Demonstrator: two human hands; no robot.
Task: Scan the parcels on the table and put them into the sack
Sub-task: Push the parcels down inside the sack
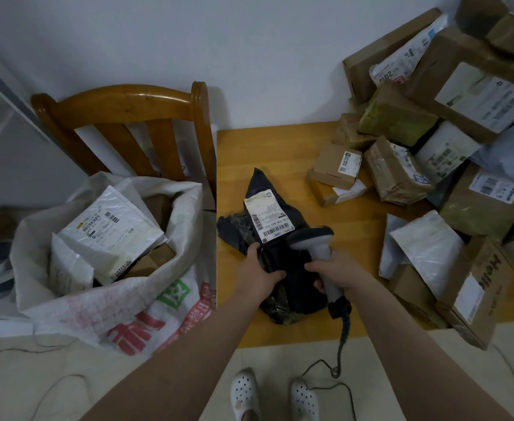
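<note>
Black plastic parcel: lies flat near the table's left edge, its white label facing up.
Left hand: fingers curled, clamped on the parcel's near part.
Right hand: fingers wrapped round the grip of the grey scanner, whose head sits at the label's near end. A coiled cable drops over the table's front edge to the floor.
Sack: white woven, mouth open, just beside the table's left edge in front of a wooden chair. It holds a white mailer on top of other packets.
Remaining parcels: cardboard boxes and mailers heaped along the table's right side.
</note>
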